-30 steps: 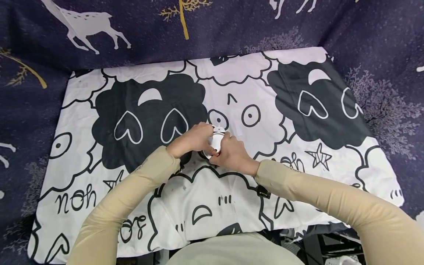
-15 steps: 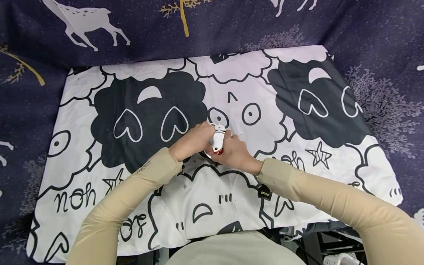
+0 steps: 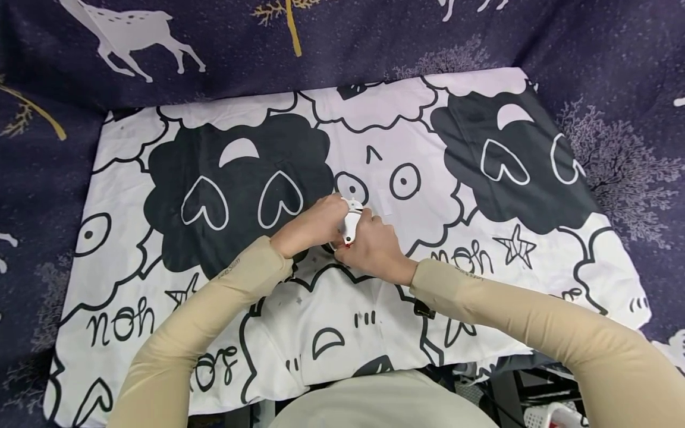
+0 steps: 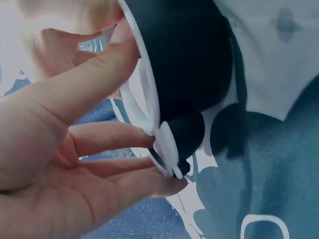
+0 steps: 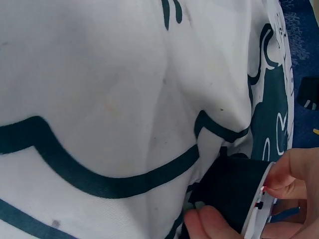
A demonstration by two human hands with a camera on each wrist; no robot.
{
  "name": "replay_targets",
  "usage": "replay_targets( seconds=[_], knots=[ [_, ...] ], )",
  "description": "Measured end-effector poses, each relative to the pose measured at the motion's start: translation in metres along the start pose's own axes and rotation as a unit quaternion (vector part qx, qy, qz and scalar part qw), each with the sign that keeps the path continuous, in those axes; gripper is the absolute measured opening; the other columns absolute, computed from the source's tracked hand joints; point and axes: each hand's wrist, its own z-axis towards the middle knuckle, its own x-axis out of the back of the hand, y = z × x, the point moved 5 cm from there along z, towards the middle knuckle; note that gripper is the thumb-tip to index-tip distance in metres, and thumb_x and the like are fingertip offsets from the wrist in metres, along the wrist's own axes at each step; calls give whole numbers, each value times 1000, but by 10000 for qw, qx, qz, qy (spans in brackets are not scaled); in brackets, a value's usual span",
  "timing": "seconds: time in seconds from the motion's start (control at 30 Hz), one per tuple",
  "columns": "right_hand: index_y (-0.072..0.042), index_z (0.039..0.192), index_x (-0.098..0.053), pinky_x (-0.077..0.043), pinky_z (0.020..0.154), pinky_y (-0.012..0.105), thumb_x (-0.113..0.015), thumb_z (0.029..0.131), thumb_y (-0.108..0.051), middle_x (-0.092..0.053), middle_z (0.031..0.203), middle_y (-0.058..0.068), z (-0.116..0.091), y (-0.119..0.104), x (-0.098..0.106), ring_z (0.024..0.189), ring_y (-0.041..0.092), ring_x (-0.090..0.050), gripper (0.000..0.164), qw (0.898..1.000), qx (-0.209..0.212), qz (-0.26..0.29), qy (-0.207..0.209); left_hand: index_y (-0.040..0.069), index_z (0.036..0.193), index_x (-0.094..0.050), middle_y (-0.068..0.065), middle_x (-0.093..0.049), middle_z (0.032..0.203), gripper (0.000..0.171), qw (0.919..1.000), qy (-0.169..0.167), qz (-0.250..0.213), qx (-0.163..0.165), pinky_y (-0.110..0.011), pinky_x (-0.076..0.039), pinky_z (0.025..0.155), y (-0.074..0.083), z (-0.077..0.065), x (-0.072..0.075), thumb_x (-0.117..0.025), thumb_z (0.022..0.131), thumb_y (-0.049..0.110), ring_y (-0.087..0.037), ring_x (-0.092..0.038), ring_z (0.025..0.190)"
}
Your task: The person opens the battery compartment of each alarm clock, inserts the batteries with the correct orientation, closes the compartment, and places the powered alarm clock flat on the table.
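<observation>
Both hands hold a round, deep black object (image 4: pixel 184 55) with a white rim; its white face (image 3: pixel 351 224) shows between the hands in the head view. A smaller black lobe (image 4: pixel 188 134), also white-rimmed, sticks out beside the main body. My left hand (image 3: pixel 320 223) grips the far left side, fingers at the rim and the lobe. Opposite it, my right hand (image 3: pixel 376 246) holds the near right side, with fingertips against the black wall (image 5: pixel 232 186) and others over the rim. A small red part (image 5: pixel 264 188) and a blue strip (image 5: pixel 285 214) show by the right fingers.
A cloth (image 3: pixel 342 309) printed with black-and-white cartoon sheep covers the table. Dark blue curtains (image 3: pixel 374 41) with deer and trees stand behind and at the sides. A white basket (image 3: pixel 553 415) sits below the front edge at right.
The white face shifts and turns slightly between the hands, and less of the red part shows than half a second ago. Both hands stay in nearly the same place.
</observation>
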Motion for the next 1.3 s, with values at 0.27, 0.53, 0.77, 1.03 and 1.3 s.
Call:
replay_targets(
  seconds=[0.27,0.53,0.77,1.03,1.3],
  knots=[
    [2,96,-46,-50,60,40,-67,66,-40,-55,78,14,2,2,-1,67,33,-59,55,9997,-245,11,-51,9,62,-61,0,-49,65,12,9984,-508,241,-97,-26,-39,58,0,3,-1,-72,65,7,-14,-42,61],
    [1,94,-45,-49,59,41,-67,64,-41,-52,79,15,2,5,-2,67,34,-57,56,9994,-337,106,-52,6,79,-67,-9,-62,83,26,9956,-718,563,-195,-34,-48,71,-3,7,-3,-80,64,22,-20,-55,74],
    [3,99,-46,-49,62,42,-69,66,-39,-52,82,16,3,5,-3,69,32,-56,58,9996,-100,209,-175,2,83,-65,-11,-61,85,30,9964,-719,11,457,-32,-47,67,-9,7,-3,-82,62,16,-20,-52,71],
    [4,98,-45,-49,64,41,-67,70,-37,-53,83,17,5,3,1,72,33,-57,55,9979,-166,297,-544,2,65,-58,-5,-52,68,26,9891,-92,-790,1238,-26,-38,54,-15,5,-2,-81,55,4,-15,-42,58],
    [5,98,-47,-50,64,42,-66,69,-37,-54,84,18,5,2,-1,71,32,-58,55,9986,-182,315,-376,0,79,-59,-9,-58,80,30,9864,-97,-756,1458,-36,-48,69,-17,4,-6,-80,58,5,-21,-54,72]
  ],
)
